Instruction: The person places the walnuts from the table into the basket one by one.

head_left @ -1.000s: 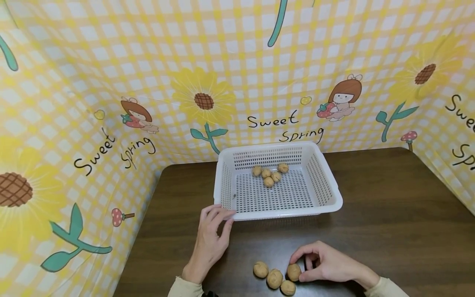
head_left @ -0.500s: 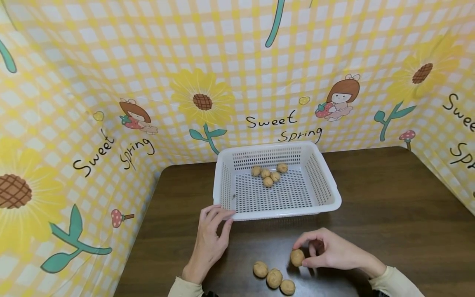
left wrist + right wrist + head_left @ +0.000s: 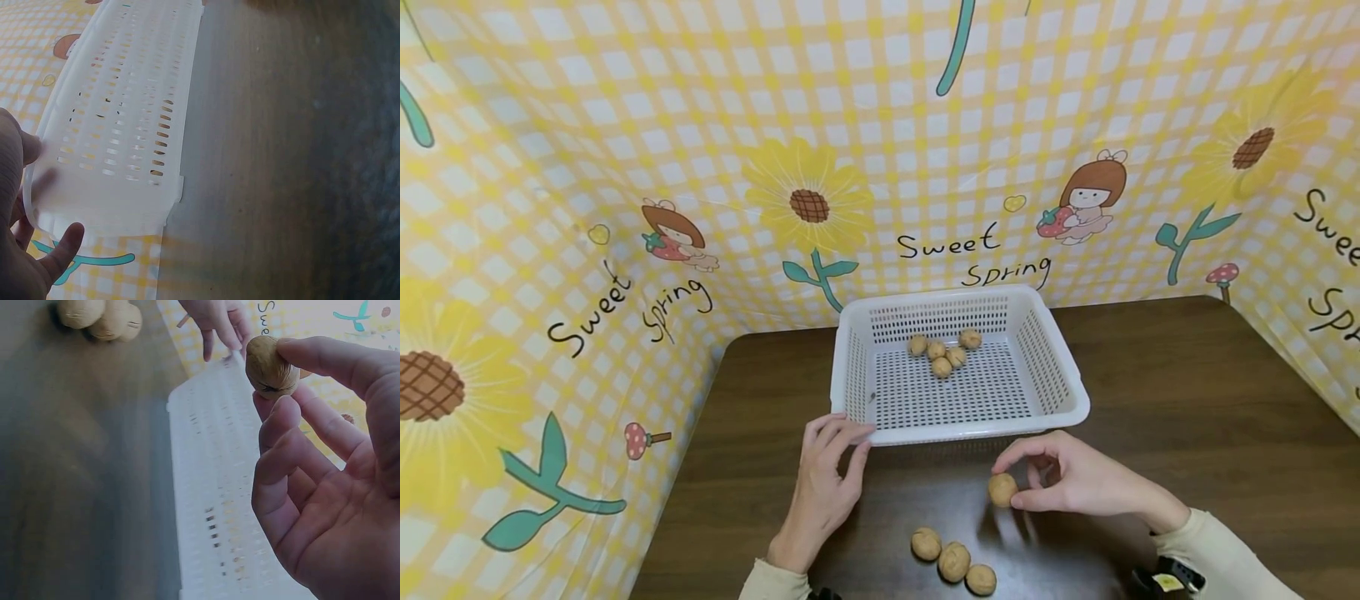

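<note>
My right hand (image 3: 1075,479) pinches a walnut (image 3: 1002,490) between thumb and fingertips. It holds the nut above the table, just in front of the basket; the right wrist view shows this walnut (image 3: 272,366) close up, tan with a dark seam. At the near left corner of the white plastic basket (image 3: 970,431), my left hand (image 3: 827,483) grips the rim, as the left wrist view also shows on the basket wall (image 3: 106,194). Several walnuts (image 3: 942,367) lie together toward the back of the basket floor. Three more walnuts (image 3: 954,562) sit in a row near the front of the table.
The dark wood table (image 3: 1187,400) carries everything. A yellow checked cloth (image 3: 880,150) with sunflowers and lettering hangs behind the basket and along both sides. The basket's far rim stands close to that cloth.
My right hand has lifted one walnut from the group at the front and carried it forward toward the basket's near rim. My left hand has stayed at the basket's corner.
</note>
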Action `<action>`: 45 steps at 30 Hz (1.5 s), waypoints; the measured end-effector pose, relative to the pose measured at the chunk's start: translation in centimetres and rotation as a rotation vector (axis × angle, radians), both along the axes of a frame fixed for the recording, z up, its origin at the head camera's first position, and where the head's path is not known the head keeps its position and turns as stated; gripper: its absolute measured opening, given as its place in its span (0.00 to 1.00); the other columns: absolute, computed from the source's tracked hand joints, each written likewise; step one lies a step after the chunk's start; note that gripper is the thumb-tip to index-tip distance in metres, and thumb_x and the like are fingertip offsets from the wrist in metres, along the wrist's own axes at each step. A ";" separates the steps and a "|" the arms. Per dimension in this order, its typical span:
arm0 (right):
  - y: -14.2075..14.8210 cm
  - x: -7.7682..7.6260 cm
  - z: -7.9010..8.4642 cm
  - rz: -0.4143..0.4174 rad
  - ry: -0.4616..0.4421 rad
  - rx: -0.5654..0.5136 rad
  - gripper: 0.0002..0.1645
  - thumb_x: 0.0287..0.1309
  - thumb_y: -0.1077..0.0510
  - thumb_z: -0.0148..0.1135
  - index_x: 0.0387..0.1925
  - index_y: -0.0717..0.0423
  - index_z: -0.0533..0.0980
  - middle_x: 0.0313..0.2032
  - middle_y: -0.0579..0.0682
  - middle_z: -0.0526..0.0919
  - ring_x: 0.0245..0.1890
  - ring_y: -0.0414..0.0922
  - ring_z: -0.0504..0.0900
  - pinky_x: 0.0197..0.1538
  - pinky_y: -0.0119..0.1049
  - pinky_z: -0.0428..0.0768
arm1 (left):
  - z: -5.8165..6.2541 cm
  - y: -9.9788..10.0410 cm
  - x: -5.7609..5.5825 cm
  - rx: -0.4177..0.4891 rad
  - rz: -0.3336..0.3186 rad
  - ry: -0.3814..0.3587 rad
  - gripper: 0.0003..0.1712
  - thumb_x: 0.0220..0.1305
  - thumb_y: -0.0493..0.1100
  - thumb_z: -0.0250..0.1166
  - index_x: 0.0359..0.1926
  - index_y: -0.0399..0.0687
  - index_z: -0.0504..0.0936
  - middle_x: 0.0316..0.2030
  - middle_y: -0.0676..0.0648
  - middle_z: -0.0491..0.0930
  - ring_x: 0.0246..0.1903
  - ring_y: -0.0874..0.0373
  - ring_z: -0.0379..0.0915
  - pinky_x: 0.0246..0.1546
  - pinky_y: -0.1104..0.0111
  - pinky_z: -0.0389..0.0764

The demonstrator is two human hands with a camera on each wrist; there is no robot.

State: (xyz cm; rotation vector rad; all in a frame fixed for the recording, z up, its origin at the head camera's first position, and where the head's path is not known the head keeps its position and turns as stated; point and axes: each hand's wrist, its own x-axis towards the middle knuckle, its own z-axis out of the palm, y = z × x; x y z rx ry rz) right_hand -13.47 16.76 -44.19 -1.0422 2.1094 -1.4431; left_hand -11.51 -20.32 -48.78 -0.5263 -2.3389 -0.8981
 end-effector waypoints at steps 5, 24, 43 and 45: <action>-0.3 -0.8 1.7 0.012 0.043 -0.008 0.17 0.64 0.60 0.74 0.53 0.46 0.85 0.26 0.46 0.81 0.26 0.28 0.75 0.24 0.28 0.73 | 0.1 -0.1 -0.2 -0.006 -0.004 0.018 0.12 0.68 0.35 0.71 0.50 0.53 0.90 0.45 0.50 0.87 0.61 0.44 0.73 0.66 0.54 0.69; -1.0 -7.0 6.2 -0.060 0.067 0.104 0.20 0.65 0.59 0.73 0.57 0.57 0.84 0.26 0.46 0.84 0.25 0.36 0.79 0.27 0.31 0.76 | 0.0 -0.1 -0.1 -0.004 0.006 0.024 0.13 0.67 0.35 0.71 0.50 0.54 0.90 0.45 0.51 0.87 0.61 0.45 0.73 0.66 0.54 0.70; -2.4 -13.6 6.5 -0.229 -0.065 0.178 0.25 0.68 0.53 0.71 0.63 0.54 0.82 0.57 0.56 0.87 0.27 0.40 0.75 0.26 0.31 0.76 | 0.1 0.1 0.1 0.000 0.006 0.007 0.12 0.68 0.35 0.71 0.50 0.52 0.90 0.45 0.50 0.87 0.61 0.45 0.73 0.66 0.55 0.70; -2.5 -14.2 6.6 -0.248 -0.068 0.180 0.25 0.68 0.52 0.72 0.63 0.55 0.82 0.56 0.56 0.86 0.30 0.42 0.76 0.28 0.33 0.77 | 0.0 0.1 0.0 -0.007 0.008 0.019 0.13 0.67 0.35 0.71 0.50 0.52 0.90 0.45 0.50 0.87 0.61 0.45 0.73 0.66 0.54 0.70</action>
